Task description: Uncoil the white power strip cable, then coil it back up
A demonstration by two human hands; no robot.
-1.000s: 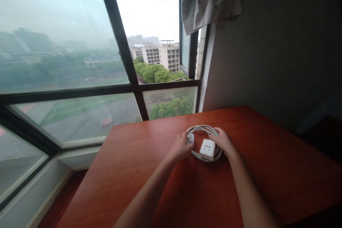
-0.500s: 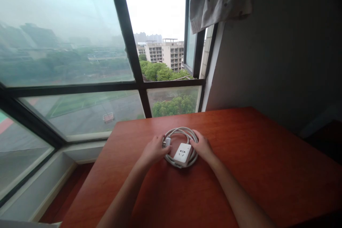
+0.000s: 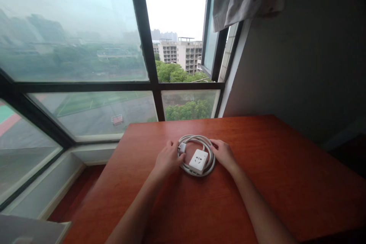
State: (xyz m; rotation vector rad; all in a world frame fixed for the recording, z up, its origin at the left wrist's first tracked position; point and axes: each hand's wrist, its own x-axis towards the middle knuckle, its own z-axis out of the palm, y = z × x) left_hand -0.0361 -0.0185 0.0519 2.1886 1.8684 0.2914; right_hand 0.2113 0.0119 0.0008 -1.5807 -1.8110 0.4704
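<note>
Both left hand [image 3: 166, 159] and right hand [image 3: 223, 153] seemingly steadied the coiled cable [image 3: 213, 162] at lower centre, though whether the fingers clamped was unclear, and next needed, perhaps, even pressure.

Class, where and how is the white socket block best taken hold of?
Probably pinch the white socket block by opposite side walls, coming from above: its flat slotted face points up, leaving the sides to grip, and the coiled cord around it would crowd a low approach.
</note>
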